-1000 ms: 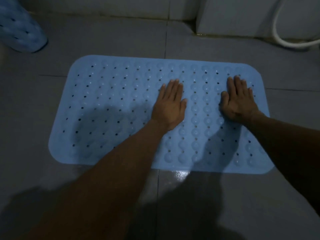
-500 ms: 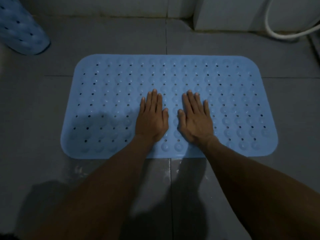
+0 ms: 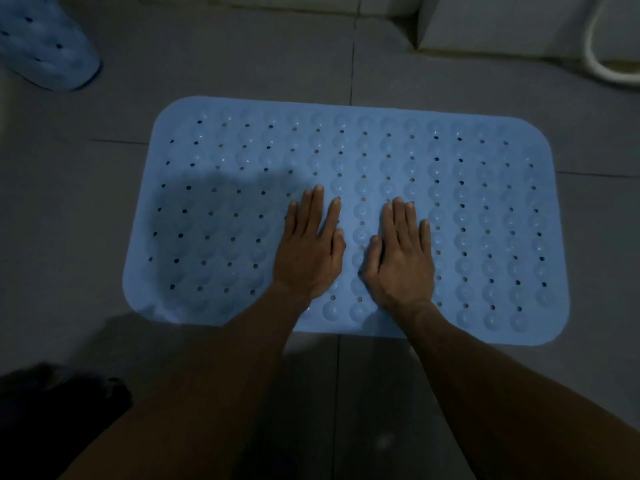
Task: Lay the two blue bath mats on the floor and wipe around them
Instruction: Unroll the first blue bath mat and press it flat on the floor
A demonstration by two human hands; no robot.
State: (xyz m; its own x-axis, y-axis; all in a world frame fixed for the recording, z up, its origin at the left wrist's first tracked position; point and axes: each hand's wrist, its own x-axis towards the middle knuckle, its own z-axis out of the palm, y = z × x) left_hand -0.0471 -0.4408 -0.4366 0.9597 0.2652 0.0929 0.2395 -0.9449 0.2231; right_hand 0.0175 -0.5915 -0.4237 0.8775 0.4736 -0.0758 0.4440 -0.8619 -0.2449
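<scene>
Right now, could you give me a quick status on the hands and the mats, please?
Left hand, right hand flat, open, on mat. Mat spread on floor. Second mat far left, not laid. Nothing in the way.

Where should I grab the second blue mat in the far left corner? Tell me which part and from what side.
Take the second mat by its rounded lower edge, the only part in view, reaching from the right over bare floor. It looks curled or propped, not flat, so that edge seems free for a pinch grip. Both hands are flat on the laid mat.
</scene>
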